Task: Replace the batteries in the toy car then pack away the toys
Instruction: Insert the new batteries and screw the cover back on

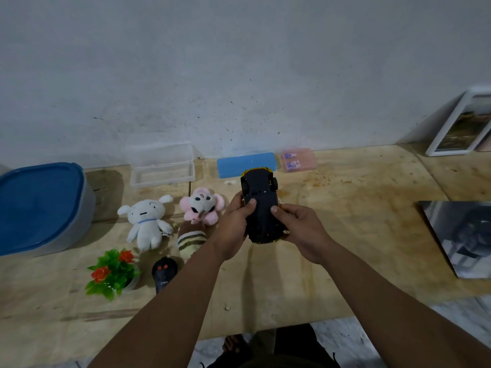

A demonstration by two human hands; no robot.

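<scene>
Holding a yellow toy car (261, 205) upside down above a plywood worktop (345, 208), two bare hands grip it from either side, its black underside facing up. The left hand (235, 221) curls around the car's left edge with the thumb pressed on the underside; the right hand (297, 227) curls around the right edge, thumb also on the underside. To the left on the worktop lie a white plush dog (147, 221), a pink plush toy (202, 207), a striped plush toy (191, 241), a black remote control (162, 273) and a small artificial plant (113, 272). Further left stands a tub with a blue lid (39, 205). Along the wall sit an open clear plastic case (162, 166), a blue case (245, 163) and a pink case (299, 159).
</scene>
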